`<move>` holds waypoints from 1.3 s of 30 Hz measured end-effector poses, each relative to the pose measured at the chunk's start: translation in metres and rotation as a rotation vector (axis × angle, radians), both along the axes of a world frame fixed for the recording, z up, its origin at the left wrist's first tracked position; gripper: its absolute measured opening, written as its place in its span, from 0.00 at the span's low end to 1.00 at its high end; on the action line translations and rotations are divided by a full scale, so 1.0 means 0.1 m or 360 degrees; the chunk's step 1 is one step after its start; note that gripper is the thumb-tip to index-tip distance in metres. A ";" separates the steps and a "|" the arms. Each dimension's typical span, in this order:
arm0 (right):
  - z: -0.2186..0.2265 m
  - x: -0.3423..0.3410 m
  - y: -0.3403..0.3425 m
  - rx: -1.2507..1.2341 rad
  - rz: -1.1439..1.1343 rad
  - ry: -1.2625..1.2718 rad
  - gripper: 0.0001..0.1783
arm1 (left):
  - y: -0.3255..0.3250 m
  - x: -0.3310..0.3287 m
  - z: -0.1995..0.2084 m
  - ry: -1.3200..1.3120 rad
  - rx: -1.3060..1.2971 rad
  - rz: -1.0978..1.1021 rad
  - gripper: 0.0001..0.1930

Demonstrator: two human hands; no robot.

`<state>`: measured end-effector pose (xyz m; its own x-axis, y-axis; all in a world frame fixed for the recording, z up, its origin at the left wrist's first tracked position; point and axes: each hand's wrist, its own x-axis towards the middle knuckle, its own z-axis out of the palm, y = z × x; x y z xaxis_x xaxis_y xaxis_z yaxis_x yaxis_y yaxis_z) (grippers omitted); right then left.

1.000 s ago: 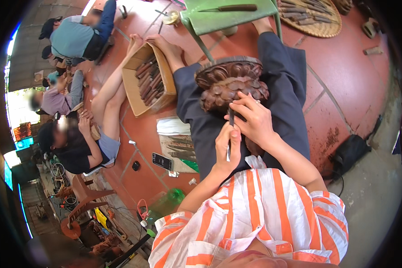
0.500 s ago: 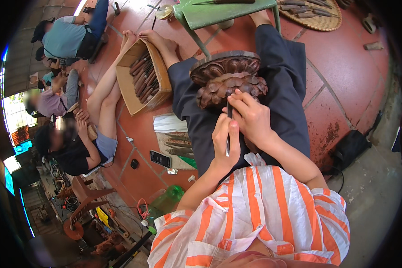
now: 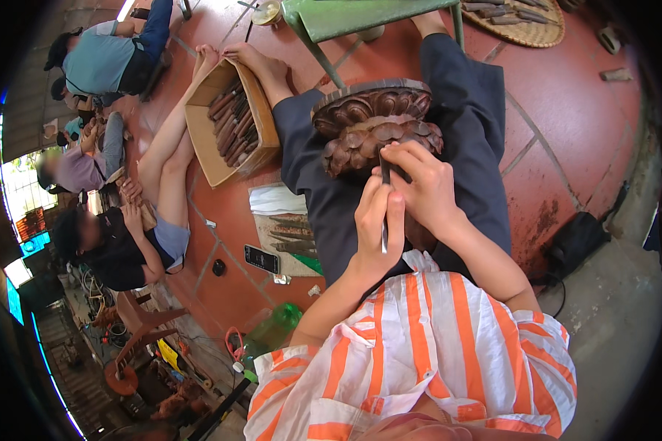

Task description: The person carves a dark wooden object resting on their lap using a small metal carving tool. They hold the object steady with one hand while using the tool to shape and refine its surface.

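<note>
A dark brown wooden carving (image 3: 379,140) with rows of rounded petals and a flat-topped upper tier rests between my thighs. My left hand (image 3: 375,217) is closed round a slim metal carving tool (image 3: 385,239), whose shiny end sticks out below my fingers. The dark other end runs up to the lower petals. My right hand (image 3: 426,184) is closed at that upper end, its bent fingers pressing on the tool and touching the petals. The very tip and my right thumb are hidden.
A cardboard box (image 3: 268,140) of wooden-handled tools stands left, near a seated person (image 3: 118,242). A phone (image 3: 262,259) and tools on a cloth (image 3: 290,235) lie beside my leg. Ahead are a green stool (image 3: 368,22) and a woven tray (image 3: 552,33) with tools.
Both my hands have shifted slightly right with the tool, which now leans a little differently against the petals. The carving has hardly moved.
</note>
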<state>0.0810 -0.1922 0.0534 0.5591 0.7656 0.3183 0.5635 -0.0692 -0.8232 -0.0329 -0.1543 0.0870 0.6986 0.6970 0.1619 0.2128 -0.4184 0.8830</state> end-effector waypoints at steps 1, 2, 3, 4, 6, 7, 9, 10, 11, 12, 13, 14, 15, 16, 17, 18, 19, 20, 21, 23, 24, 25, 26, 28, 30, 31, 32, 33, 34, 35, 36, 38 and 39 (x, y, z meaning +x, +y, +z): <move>-0.01 0.01 0.01 -0.0020 -0.0019 0.0001 0.11 | -0.02 -0.02 -0.01 -0.0031 0.0046 0.0015 0.13; -0.02 -0.03 -0.01 0.0023 -0.0007 -0.0042 0.11 | -0.06 -0.06 -0.04 -0.0063 0.0092 0.0030 0.13; -0.03 -0.08 -0.03 0.0073 0.0007 -0.0091 0.11 | -0.08 -0.08 -0.05 -0.0100 0.0144 0.0045 0.13; -0.04 -0.10 -0.03 0.0123 0.0084 -0.0154 0.12 | -0.09 -0.08 -0.06 -0.0138 0.0196 0.0060 0.13; -0.02 -0.07 -0.03 0.0129 0.0060 -0.0065 0.12 | -0.07 -0.05 -0.04 -0.0173 0.0185 0.0046 0.13; 0.00 -0.06 -0.03 0.0132 0.0050 -0.0015 0.12 | -0.06 -0.03 0.00 -0.0186 0.0180 0.0041 0.13; -0.03 0.06 0.01 0.0071 0.0015 0.0042 0.12 | -0.03 0.01 0.00 -0.0118 0.0111 0.0002 0.12; -0.02 0.03 0.01 0.0074 -0.0004 0.0011 0.12 | -0.03 0.00 -0.03 -0.0070 0.0114 0.0005 0.12; -0.02 -0.02 -0.01 0.0077 -0.0023 -0.0020 0.12 | -0.03 -0.01 -0.07 -0.0021 0.0119 0.0009 0.12; 0.00 -0.06 -0.04 0.0065 0.0019 -0.0001 0.12 | -0.06 -0.02 -0.07 -0.0109 0.0232 0.0057 0.12; -0.07 -0.07 -0.04 0.0115 0.0120 -0.0086 0.12 | -0.07 -0.04 -0.05 -0.0095 0.0178 0.0040 0.12; -0.08 -0.05 -0.05 0.0121 0.0134 -0.0057 0.13 | -0.07 -0.06 -0.02 -0.0081 0.0124 0.0024 0.12; -0.07 -0.06 -0.04 0.0128 0.0156 -0.0017 0.13 | -0.06 -0.09 0.03 -0.0056 0.0070 0.0014 0.11; -0.04 -0.03 -0.03 0.0106 0.0095 0.0024 0.13 | -0.04 -0.01 0.02 -0.0161 0.0173 0.0002 0.12; -0.02 0.01 0.00 0.0084 0.0034 0.0065 0.12 | 0.00 -0.01 0.03 -0.0079 0.0146 -0.0058 0.12; 0.00 0.07 0.03 -0.0028 0.0001 0.0075 0.12 | 0.00 0.01 -0.01 -0.0070 0.0131 -0.0032 0.11; 0.00 0.05 0.02 0.0018 0.0048 0.0018 0.12 | 0.00 0.03 -0.05 -0.0060 0.0117 -0.0005 0.11; 0.00 0.01 -0.01 0.0063 0.0095 -0.0038 0.12 | -0.02 0.01 -0.03 -0.0084 0.0103 0.0021 0.11; -0.02 -0.04 -0.02 0.0111 0.0142 -0.0088 0.12 | -0.06 -0.04 0.00 -0.0100 0.0092 0.0047 0.12; -0.05 -0.04 -0.04 0.0085 0.0154 -0.0038 0.12 | -0.07 -0.03 0.04 -0.0136 0.0118 0.0058 0.12; -0.02 -0.02 -0.03 0.0071 0.0120 0.0001 0.11 | -0.06 -0.01 0.03 -0.0150 0.0154 0.0046 0.12; 0.03 0.01 -0.01 0.0056 0.0085 0.0041 0.11 | -0.04 0.01 0.04 -0.0163 0.0191 0.0035 0.13; 0.08 0.04 0.03 -0.0006 0.0079 0.0061 0.11 | 0.01 -0.01 0.06 -0.0020 0.0019 0.0017 0.12; 0.05 0.01 0.04 -0.0007 0.0046 -0.0015 0.11 | -0.01 -0.02 -0.03 -0.0044 0.0039 0.0062 0.12; 0.00 -0.04 0.02 0.0027 0.0061 -0.0073 0.12 | -0.05 -0.04 -0.07 -0.0126 0.0094 0.0082 0.13; 0.00 -0.04 0.00 0.0020 0.0092 -0.0058 0.12 | -0.06 -0.05 -0.06 -0.0140 0.0100 0.0077 0.13; -0.01 -0.02 -0.02 0.0013 0.0124 -0.0043 0.12 | -0.06 -0.05 -0.04 -0.0154 0.0106 0.0072 0.13; 0.01 -0.03 -0.02 0.0006 0.0157 -0.0025 0.12 | -0.05 -0.06 -0.02 -0.0165 0.0112 0.0068 0.13; 0.05 -0.01 -0.02 -0.0022 0.0137 0.0030 0.13 | -0.05 -0.04 0.03 -0.0148 0.0075 0.0048 0.13; 0.07 0.02 0.01 -0.0041 0.0130 0.0040 0.13 | 0.00 -0.02 0.04 -0.0106 0.0031 0.0055 0.13; 0.08 0.07 0.05 -0.0074 0.0121 0.0048 0.13 | 0.04 0.01 0.03 -0.0065 -0.0027 0.0060 0.13; 0.06 0.03 0.06 -0.0091 0.0088 -0.0033 0.12 | 0.00 -0.01 -0.05 -0.0010 -0.0030 0.0092 0.14; 0.04 -0.02 0.02 -0.0083 0.0096 -0.0026 0.14 | -0.04 -0.03 -0.05 -0.0058 -0.0013 0.0096 0.14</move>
<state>0.0794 -0.1901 0.0569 0.5062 0.8137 0.2859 0.5814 -0.0771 -0.8099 -0.0361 -0.1582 0.0821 0.6491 0.7390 0.1806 0.2051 -0.3987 0.8939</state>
